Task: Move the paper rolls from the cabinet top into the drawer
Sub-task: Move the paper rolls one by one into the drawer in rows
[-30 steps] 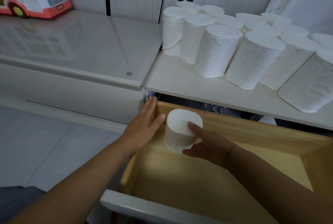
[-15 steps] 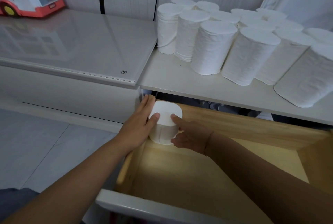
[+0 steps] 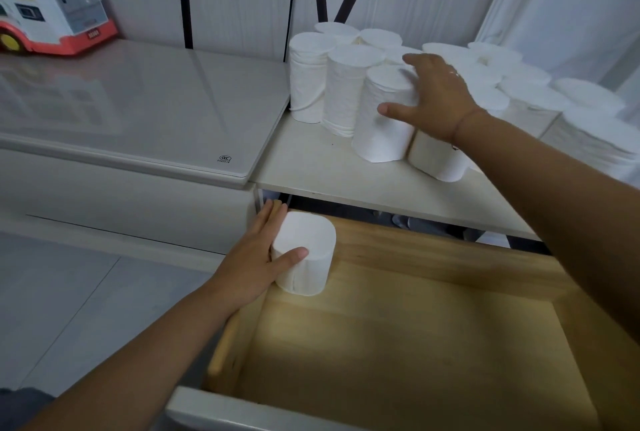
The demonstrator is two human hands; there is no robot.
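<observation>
Cabinet top (image 3: 311, 160) mid-frame is crowded with upright paper rolls (image 3: 343, 84) | drawer (image 3: 450, 257) below: one roll (image 3: 311, 240) is steadied by left hand (image 3: 252, 257), fingers straight | right hand (image 3: 436, 94) is spread open over front roll (image 3: 381, 132) | judged light, soft; sides to be clasped gently.

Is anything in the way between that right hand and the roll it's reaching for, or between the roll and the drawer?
Nothing visible. The right hand touches the front roll on the cabinet top, and the drawer below stands open; only a stored roll and the left hand sit in its back left corner.
</observation>
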